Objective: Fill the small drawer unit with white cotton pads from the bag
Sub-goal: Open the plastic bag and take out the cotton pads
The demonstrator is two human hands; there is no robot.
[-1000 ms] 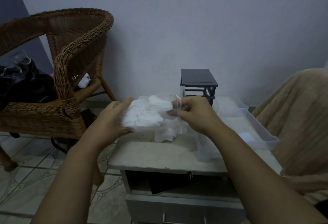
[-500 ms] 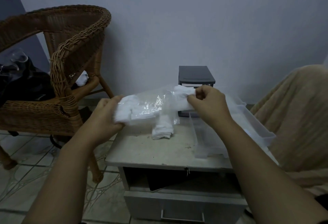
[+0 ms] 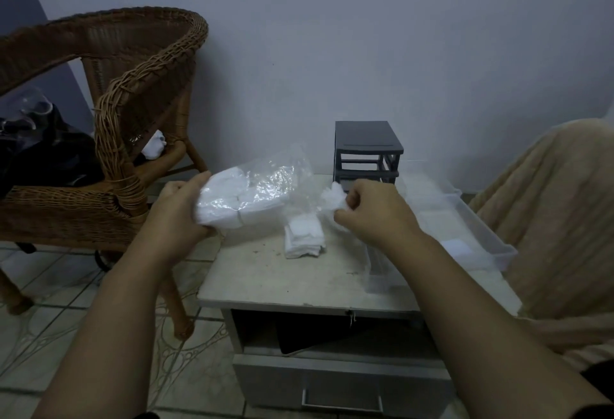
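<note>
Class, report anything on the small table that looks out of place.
The drawer unit stands empty; clear drawers lie out beside it, and a stack of cotton pads sits loose on the stained tabletop.

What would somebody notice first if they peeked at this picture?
First comes the shiny clear bag stuffed with white cotton pads, gripped by the left hand in the middle, above the small table. Next is the right hand, pinching a fluffy white wad just in front of the dark drawer unit. A big wicker chair stands at the left.
</note>
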